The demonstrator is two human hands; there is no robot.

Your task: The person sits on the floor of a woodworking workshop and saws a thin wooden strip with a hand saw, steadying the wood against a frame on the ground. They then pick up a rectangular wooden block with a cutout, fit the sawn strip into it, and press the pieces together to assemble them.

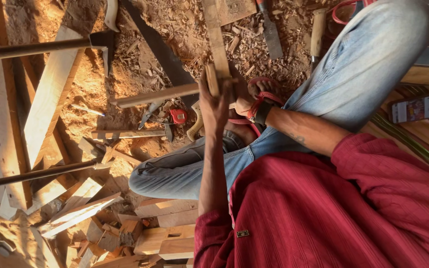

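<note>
I'm sitting cross-legged on the shaving-strewn ground, gripping a short wood strip (213, 78) with my left hand (215, 101) — fingers clamped round it, strip standing upright approx. at centre of view. My right hand (247, 99) is pressing in just beside it, fingers curled, but can't tell what it's closed on. A longer slat (157, 96) is crossing under the strip. A rectangular printed packet (422, 107) — white w/ coloured patches — is lying on the striped mat (423, 139), far right.
</note>
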